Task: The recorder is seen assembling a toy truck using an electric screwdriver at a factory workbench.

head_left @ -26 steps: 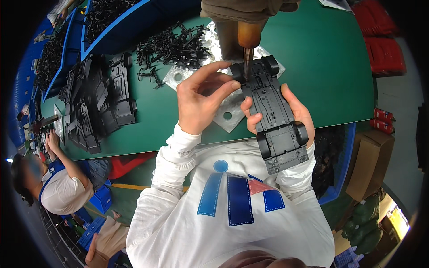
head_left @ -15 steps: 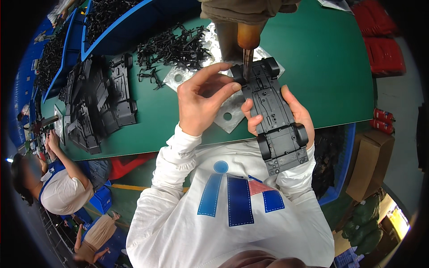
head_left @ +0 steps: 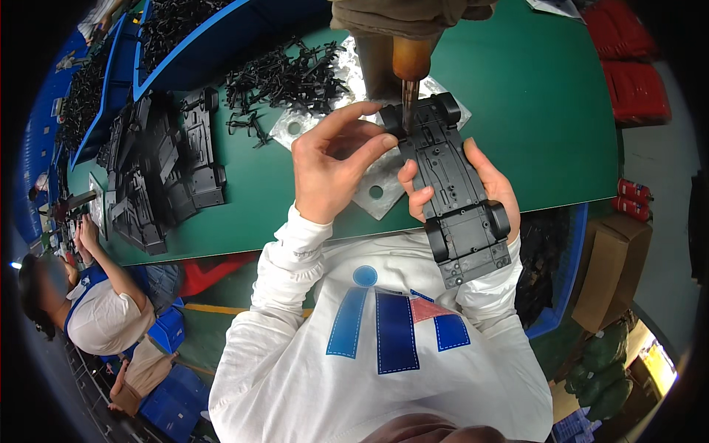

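Observation:
A black toy car chassis point(head_left: 454, 192) with black wheels lies bottom side up in my right hand point(head_left: 487, 184), which cups it from beneath. My left hand point(head_left: 332, 162) pinches the chassis's far left corner with thumb and fingertips. A hanging screwdriver point(head_left: 406, 81) with a brown body points its metal bit down onto that far end of the chassis, right beside my left fingertips. Under both hands lies a silvery metal plate point(head_left: 373, 184) with round holes, on the green table point(head_left: 532, 111).
Small black plastic parts point(head_left: 284, 77) are heaped on the table's far side. Stacked black chassis pieces point(head_left: 159, 170) lie at the left. Blue bins point(head_left: 185, 37) of black parts stand behind. Red parts point(head_left: 628, 66) sit far right. Another person point(head_left: 88, 295) works at lower left.
My hands and the chassis stay almost still under the screwdriver bit. The person at lower left has shifted slightly.

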Demonstrator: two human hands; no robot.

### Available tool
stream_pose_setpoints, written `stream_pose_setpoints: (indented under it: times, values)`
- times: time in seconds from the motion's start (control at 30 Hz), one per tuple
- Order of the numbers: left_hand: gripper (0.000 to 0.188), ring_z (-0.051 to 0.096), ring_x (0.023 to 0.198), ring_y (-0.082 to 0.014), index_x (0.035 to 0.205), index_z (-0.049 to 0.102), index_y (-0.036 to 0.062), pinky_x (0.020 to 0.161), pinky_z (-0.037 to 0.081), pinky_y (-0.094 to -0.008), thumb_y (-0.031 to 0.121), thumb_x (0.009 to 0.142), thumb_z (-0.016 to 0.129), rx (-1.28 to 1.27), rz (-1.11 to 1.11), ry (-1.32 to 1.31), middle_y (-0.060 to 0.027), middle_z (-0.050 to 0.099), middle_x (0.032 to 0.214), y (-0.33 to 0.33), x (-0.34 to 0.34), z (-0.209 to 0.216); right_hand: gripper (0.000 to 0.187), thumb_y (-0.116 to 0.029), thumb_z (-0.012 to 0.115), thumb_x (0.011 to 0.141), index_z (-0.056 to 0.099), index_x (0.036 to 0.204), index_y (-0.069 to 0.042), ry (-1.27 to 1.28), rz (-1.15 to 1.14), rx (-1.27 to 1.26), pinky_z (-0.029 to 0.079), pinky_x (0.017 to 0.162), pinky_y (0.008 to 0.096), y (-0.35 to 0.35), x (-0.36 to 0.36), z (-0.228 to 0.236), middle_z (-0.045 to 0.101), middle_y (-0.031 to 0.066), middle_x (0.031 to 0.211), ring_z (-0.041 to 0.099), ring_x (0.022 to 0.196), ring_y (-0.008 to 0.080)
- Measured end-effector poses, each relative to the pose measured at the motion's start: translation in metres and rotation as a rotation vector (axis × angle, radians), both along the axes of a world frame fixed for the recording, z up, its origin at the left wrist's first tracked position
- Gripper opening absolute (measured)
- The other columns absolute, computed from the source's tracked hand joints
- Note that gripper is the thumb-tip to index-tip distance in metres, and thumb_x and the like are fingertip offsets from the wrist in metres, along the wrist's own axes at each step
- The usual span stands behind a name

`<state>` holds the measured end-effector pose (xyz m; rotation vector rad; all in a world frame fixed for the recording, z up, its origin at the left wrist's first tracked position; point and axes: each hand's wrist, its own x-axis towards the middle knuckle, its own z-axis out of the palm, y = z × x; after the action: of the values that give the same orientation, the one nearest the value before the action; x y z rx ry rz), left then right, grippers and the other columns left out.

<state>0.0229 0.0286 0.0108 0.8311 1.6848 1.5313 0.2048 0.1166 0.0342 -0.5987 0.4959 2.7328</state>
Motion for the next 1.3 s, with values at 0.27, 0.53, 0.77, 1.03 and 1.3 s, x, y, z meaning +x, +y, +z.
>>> stream_pose_setpoints:
  times: [0.27,0.53,0.77,1.03,1.3]
  values:
    - [0.038,0.070,0.083,-0.0117,0.118,0.069,-0.0001,0.077,0.057,-0.0249,-0.001,0.082,0.078,-0.003,0.003,-0.003,-0.0090,0.075,0.089,0.000,0.000,0.001,0.051,-0.039,0.041,0.108,0.047,0.142,-0.001,-0.008,0.001,0.011,0.050,0.081,0.0416,0.000,0.000,0.000,0.054,0.0205,0.131,0.051,0.115,0.0331]
    - [0.038,0.070,0.083,-0.0121,0.118,0.069,-0.0001,0.077,0.057,-0.0254,-0.001,0.081,0.078,-0.006,-0.003,0.009,-0.0093,0.075,0.089,-0.001,0.000,0.001,0.050,-0.038,0.041,0.108,0.048,0.141,-0.001,-0.006,-0.005,-0.014,0.051,0.081,0.0416,-0.001,0.001,0.001,0.054,0.0208,0.131,0.051,0.115,0.0337]
    - [0.038,0.071,0.083,-0.0127,0.118,0.068,-0.0007,0.078,0.057,-0.0258,-0.001,0.082,0.078,0.002,-0.008,0.004,-0.0096,0.075,0.090,-0.001,0.000,0.000,0.050,-0.038,0.041,0.108,0.047,0.141,-0.001,-0.026,-0.009,-0.008,0.050,0.081,0.0415,-0.002,0.001,0.001,0.054,0.0206,0.132,0.051,0.116,0.0337]
    - [0.038,0.067,0.069,-0.0066,0.119,0.069,-0.0003,0.062,0.054,-0.0203,0.001,0.082,0.079,-0.050,-0.009,-0.017,-0.0082,0.075,0.086,-0.005,0.001,-0.004,0.051,-0.039,0.041,0.108,0.047,0.141,-0.001,-0.045,-0.020,-0.048,0.050,0.082,0.0404,-0.005,0.001,0.003,0.054,0.0205,0.131,0.051,0.116,0.0324]
    - [0.039,0.064,0.064,-0.0073,0.122,0.065,-0.0022,0.054,0.050,-0.0183,-0.003,0.084,0.075,-0.144,-0.024,-0.048,-0.0079,0.071,0.088,-0.027,0.029,0.000,0.056,-0.045,0.034,0.108,0.047,0.138,0.001,-0.100,0.064,0.008,0.057,0.078,0.0375,-0.021,0.030,-0.011,0.058,0.0251,0.123,0.063,0.103,0.0321]
